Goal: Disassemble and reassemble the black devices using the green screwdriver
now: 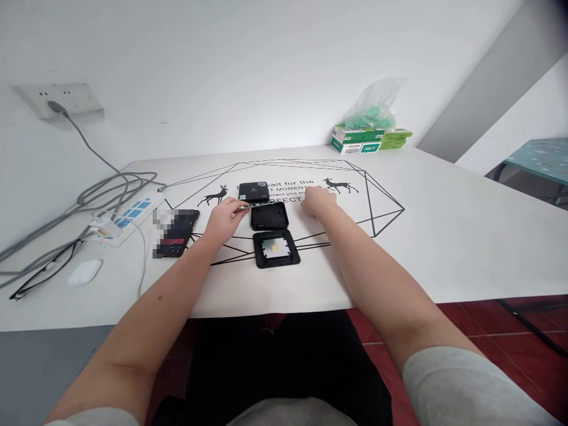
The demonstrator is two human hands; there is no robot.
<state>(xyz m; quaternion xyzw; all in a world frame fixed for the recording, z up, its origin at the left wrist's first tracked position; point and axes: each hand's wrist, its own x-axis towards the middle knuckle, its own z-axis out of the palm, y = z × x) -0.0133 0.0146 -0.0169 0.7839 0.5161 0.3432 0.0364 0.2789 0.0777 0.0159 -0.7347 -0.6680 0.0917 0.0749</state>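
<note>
My left hand (225,218) pinches a thin green circuit board (254,206) by its left end and holds it flat just above a black square case shell (269,217). Closer to me lies another black case half (276,249), open side up, with a pale pad and a small yellow square inside. Beyond them sits a closed black box (254,191) with a label on top. My right hand (318,201) rests on the table right of the shell, fingers curled; whether it pinches something small I cannot tell.
A phone (177,232) lies left of my left hand. Further left are a white power strip (126,218) with grey cables, a white earbud case (84,273) and glasses (42,275). Green boxes with a plastic bag (370,133) stand at the back. The table edge runs just before my lap.
</note>
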